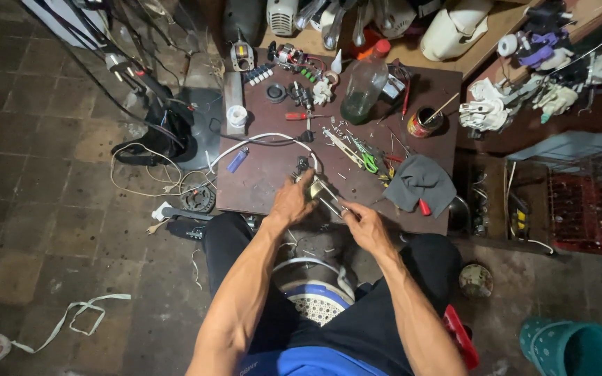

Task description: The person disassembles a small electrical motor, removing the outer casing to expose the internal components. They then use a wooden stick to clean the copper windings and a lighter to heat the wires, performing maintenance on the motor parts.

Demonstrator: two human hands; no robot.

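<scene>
Both hands, left and right, grip closed on a small metal part; bottle holds dark liquid.

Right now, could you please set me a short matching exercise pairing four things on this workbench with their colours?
Things:
1. lighter
2. cloth
3. scissors handles
4. screwdriver handle

Colours:
a. green
b. red
c. blue
d. grey

Pairs: 1-c, 2-d, 3-a, 4-b
</scene>
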